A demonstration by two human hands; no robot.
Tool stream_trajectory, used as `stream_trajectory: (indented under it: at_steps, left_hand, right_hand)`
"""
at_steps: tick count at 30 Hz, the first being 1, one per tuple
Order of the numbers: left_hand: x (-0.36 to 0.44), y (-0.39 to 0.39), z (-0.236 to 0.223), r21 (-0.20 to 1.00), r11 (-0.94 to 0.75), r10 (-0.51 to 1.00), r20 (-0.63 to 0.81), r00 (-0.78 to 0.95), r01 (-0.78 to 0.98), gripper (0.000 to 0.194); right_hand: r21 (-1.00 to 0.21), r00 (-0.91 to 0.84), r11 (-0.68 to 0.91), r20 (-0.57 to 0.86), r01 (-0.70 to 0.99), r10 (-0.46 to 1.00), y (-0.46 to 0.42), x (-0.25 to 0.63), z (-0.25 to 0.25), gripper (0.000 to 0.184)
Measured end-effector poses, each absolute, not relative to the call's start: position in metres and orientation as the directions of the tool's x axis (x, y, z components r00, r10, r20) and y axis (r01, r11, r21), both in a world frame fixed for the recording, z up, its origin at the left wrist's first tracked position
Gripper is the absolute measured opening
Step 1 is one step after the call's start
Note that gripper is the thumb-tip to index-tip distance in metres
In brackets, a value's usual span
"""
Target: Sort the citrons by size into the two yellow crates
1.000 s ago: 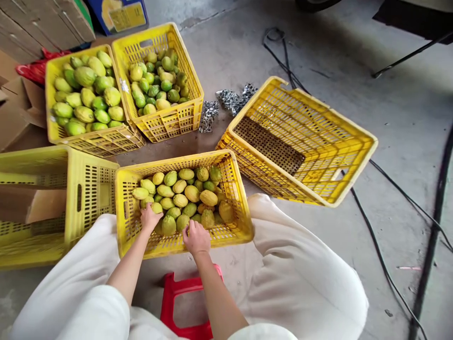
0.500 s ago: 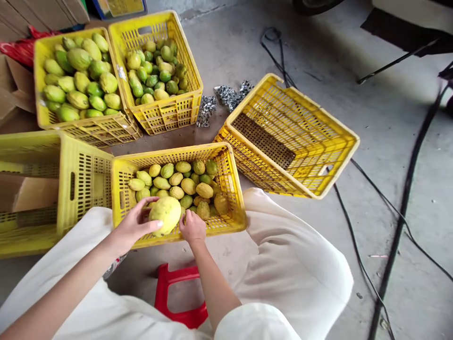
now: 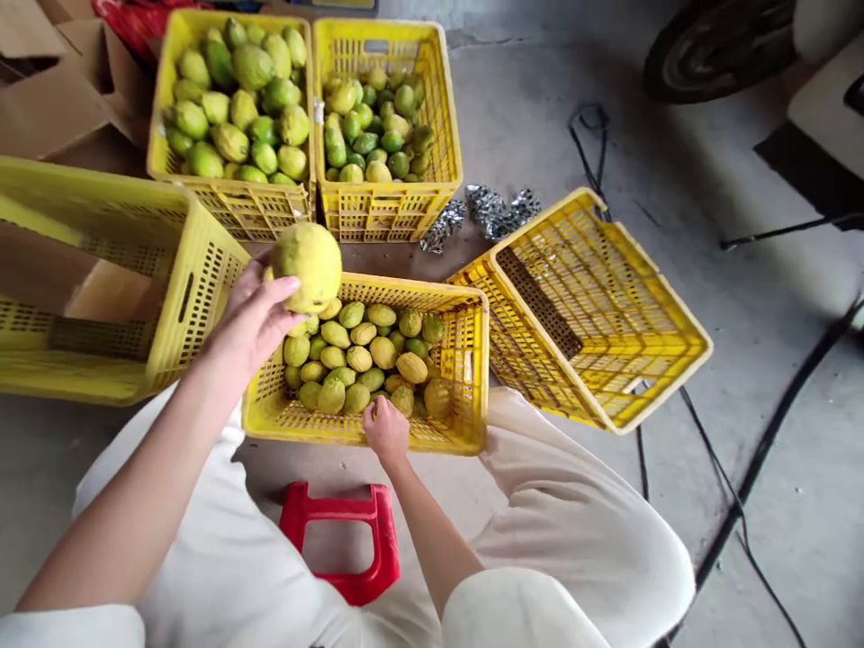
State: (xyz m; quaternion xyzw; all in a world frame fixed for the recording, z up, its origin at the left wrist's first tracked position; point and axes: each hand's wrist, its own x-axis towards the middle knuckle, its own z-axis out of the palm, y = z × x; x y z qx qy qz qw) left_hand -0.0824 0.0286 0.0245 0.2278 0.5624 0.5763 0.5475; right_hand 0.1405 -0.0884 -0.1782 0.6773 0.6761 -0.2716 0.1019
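Note:
A large yellow-green lemon (image 3: 309, 266) is gripped in my left hand (image 3: 253, 315), raised over the far left corner of a yellow plastic crate (image 3: 364, 436). Inside that crate lie several smaller yellow and green lemons (image 3: 359, 359), some with wrinkled skin. My right hand (image 3: 387, 428) is closed at the crate's near rim, close to the nearest fruit. Its fingers are curled, and whatever they may hold is hidden.
Two fuller lemon crates (image 3: 236, 202) (image 3: 388, 211) stand behind. A tilted crate (image 3: 607, 306) is at right, and another crate (image 3: 162, 297) with cardboard inside at left. A red stool (image 3: 386, 544) sits between my legs. Black cables (image 3: 762, 450) cross the floor near a wheeled vehicle (image 3: 725, 45).
My left hand has lifted the lemon up and away from my right hand, toward the crate's far left corner. My right hand stays at the near rim. The camera view has shifted.

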Motion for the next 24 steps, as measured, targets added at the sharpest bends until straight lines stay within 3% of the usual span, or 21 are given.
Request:
stream_trajectory:
  at_steps: [4, 8, 14, 19, 24]
  left_hand:
    - [-0.085, 0.034, 0.016, 0.859, 0.239, 0.887, -0.383, -0.258, -0.452, 0.075]
    - [-0.089, 0.039, 0.019, 0.844, 0.155, 0.928, -0.302, -0.216, -0.514, 0.087]
    - [-0.094, 0.046, -0.001, 0.749, 0.15, 0.959, -0.269, -0.088, -0.646, 0.077]
    - [-0.098, 0.045, -0.013, 0.694, 0.201, 0.95, -0.31, -0.034, -0.691, 0.074]
    - [-0.105, 0.038, 0.002, 0.665, 0.241, 0.903, -0.421, -0.088, -0.707, 0.074]
  right_hand:
    - [-0.185, -0.068, -0.029, -0.499, 0.982, 0.864, -0.089, 0.145, -0.183, 0.016]
    - [-0.2, -0.135, 0.04, -0.486, 0.979, 0.863, -0.089, 0.155, -0.189, 0.015]
    - [-0.219, -0.25, 0.161, -0.478, 0.962, 0.842, -0.052, 0.144, -0.197, 0.02]
    - [-0.293, -0.444, 0.334, -0.543, 0.896, 0.713, -0.016, 0.084, -0.212, 0.022]
    - [-0.354, -0.593, 0.489, -0.614, 0.797, 0.522, -0.006, 0.043, -0.226, 0.015]
